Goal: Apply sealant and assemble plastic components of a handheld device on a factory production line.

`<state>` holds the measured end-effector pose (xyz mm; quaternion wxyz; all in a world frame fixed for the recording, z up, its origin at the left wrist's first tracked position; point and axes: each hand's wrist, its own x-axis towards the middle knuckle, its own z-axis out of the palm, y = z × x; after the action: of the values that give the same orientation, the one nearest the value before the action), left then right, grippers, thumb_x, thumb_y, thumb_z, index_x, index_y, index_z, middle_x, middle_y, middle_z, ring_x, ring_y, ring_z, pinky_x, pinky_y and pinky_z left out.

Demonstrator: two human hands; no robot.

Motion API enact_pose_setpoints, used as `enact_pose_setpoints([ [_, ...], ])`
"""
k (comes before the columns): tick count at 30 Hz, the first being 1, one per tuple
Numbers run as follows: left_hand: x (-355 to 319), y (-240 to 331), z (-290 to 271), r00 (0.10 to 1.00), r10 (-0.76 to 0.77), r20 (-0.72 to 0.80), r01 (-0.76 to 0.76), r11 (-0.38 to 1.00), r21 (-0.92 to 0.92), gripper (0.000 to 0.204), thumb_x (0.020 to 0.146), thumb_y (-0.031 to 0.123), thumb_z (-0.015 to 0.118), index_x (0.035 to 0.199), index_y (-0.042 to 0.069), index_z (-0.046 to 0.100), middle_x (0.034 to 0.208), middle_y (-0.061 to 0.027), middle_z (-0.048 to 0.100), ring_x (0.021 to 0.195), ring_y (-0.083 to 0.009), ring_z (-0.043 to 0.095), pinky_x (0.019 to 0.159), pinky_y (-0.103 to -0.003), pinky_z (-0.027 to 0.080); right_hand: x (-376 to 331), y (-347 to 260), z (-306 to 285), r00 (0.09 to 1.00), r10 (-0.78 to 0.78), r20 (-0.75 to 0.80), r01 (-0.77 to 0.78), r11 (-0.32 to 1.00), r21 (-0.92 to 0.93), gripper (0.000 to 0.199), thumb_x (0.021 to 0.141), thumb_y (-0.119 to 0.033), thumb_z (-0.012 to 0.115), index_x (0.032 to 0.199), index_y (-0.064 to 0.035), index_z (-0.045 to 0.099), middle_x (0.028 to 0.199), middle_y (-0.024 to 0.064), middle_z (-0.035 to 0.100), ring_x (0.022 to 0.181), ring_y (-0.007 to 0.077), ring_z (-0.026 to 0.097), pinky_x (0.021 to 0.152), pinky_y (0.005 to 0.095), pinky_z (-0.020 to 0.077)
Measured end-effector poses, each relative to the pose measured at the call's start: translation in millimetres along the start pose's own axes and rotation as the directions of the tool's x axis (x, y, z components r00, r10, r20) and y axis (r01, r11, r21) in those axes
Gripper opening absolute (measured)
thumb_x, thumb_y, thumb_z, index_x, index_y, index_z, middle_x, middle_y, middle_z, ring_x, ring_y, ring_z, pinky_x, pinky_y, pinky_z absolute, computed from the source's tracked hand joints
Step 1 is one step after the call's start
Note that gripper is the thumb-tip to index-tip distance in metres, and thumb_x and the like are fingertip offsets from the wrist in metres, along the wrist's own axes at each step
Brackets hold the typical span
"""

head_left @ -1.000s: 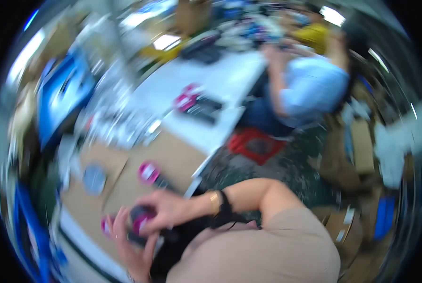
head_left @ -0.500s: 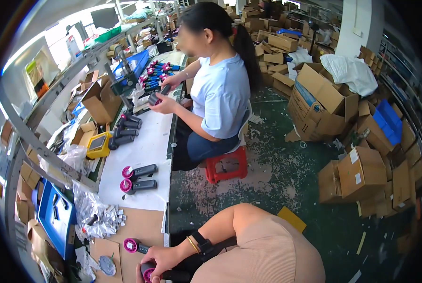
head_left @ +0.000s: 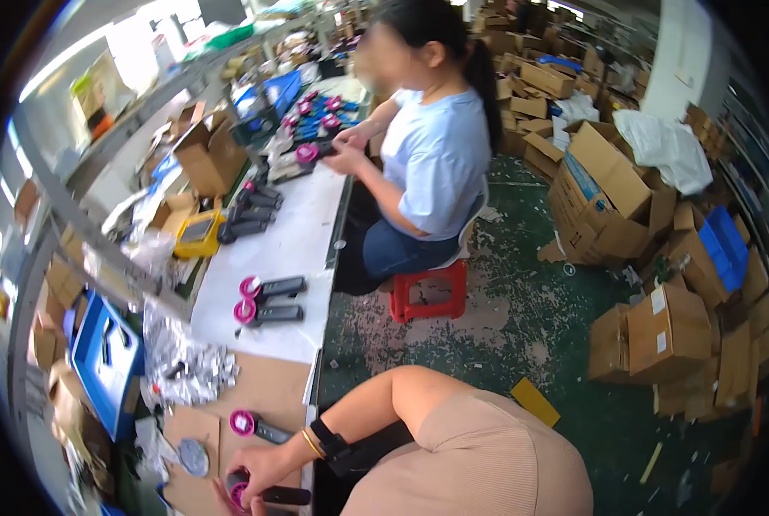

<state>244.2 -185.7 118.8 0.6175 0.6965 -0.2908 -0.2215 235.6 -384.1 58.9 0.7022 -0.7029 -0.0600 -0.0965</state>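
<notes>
On the near end of the workbench my right hand (head_left: 262, 464) is closed around a small handheld device (head_left: 286, 495), which has a dark straight handle and a magenta round head, like a handheld fan. A dark watch and a gold-coloured bangle are on that wrist. Fingertips of my left hand (head_left: 223, 497) show beside the round head at the bottom edge; the rest is cut off, so their grip is unclear. Just beyond my right hand lies a similar device (head_left: 243, 422). Two more devices (head_left: 268, 311) rest side by side farther along the bench.
A seated co-worker (head_left: 440, 163) holds a similar device (head_left: 307, 153). Several dark devices (head_left: 251, 211) lie near a yellow box (head_left: 199, 234). A blue tray (head_left: 101, 365), clear plastic bags (head_left: 174, 344) and a metal rack post line the bench's left side. Cartons (head_left: 668, 331) crowd the floor at right.
The view has shifted, moving the bench and co-worker rightward in the picture. My right hand keeps hold of the device. The co-worker's device has turned, its magenta end now pointing left.
</notes>
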Motion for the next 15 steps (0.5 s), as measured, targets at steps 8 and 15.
enact_pose_setpoints([
  [8, -1, -18, -45, 0.855, 0.093, -0.511, -0.028, 0.991, 0.133, 0.066, 0.102, 0.003, 0.08, 0.163, 0.001, 0.054, 0.157, -0.0152, 0.063, 0.141, -0.0252, 0.065, 0.115, -0.039, 0.057, 34, -4, -5, 0.966, 0.238, 0.105, -0.231, 0.97, -0.08, 0.071, 0.088, -0.038, 0.097, 0.131, 0.0086, 0.064, 0.113, 0.0196, 0.081, 0.105, 0.0235, 0.079, 0.092, 0.038, 0.0637],
  [15, -30, -44, -80, 0.869, 0.118, -0.48, 0.081, 0.924, 0.373, 0.087, 0.091, 0.009, 0.092, 0.167, 0.008, 0.05, 0.164, -0.0144, 0.059, 0.15, -0.0283, 0.058, 0.117, -0.043, 0.055, 63, 0, -1, 0.899, 0.385, 0.21, -0.277, 0.869, -0.409, 0.06, 0.094, -0.034, 0.092, 0.131, 0.0079, 0.072, 0.12, 0.0177, 0.08, 0.102, 0.0218, 0.079, 0.094, 0.0368, 0.0633],
])
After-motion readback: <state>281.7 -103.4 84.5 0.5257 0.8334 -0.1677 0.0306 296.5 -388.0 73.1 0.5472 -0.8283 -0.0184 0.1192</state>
